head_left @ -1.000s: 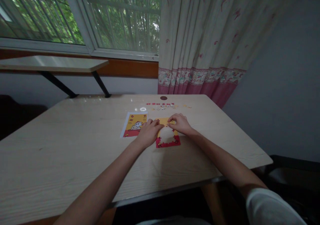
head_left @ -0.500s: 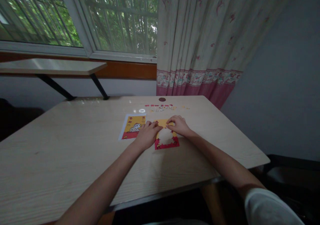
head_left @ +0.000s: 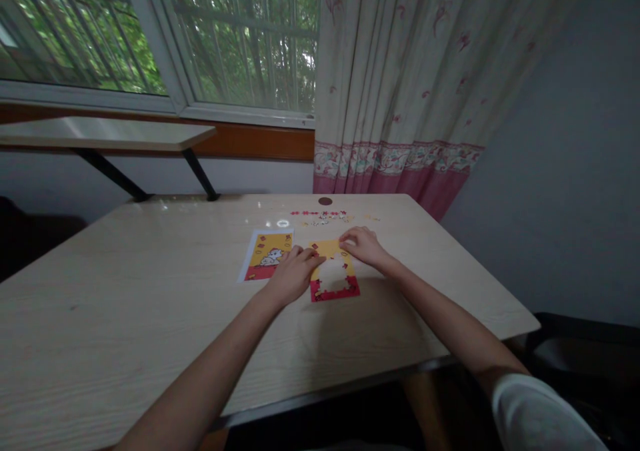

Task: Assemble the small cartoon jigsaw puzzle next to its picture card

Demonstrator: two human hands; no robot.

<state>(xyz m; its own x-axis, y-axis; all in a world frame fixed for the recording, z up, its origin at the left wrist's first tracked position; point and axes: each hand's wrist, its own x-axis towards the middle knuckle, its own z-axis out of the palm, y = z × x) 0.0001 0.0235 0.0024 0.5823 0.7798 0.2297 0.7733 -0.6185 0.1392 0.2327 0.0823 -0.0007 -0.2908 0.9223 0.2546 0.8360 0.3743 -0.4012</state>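
Note:
A part-built jigsaw (head_left: 334,289), yellow at the top and red at the bottom with a bare middle, lies on the pale wooden table (head_left: 150,291). My left hand (head_left: 293,274) rests on its left edge, fingers curled and pressed down on the pieces. At the jigsaw's top right corner, my right hand (head_left: 364,245) has its fingers bent onto the pieces; whether it holds one I cannot make out. A printed picture card (head_left: 265,256) with a white animal on yellow and red lies just left of my left hand.
Several loose puzzle pieces (head_left: 323,217) lie in a row near the table's far edge, by a dark round hole (head_left: 325,201). A narrow shelf on black brackets (head_left: 105,134) stands under the window. A flowered curtain (head_left: 400,104) hangs behind the table.
My right hand has moved slightly right and away, toward the jigsaw's top right corner. My left hand stays on the left edge. The view has shifted a little.

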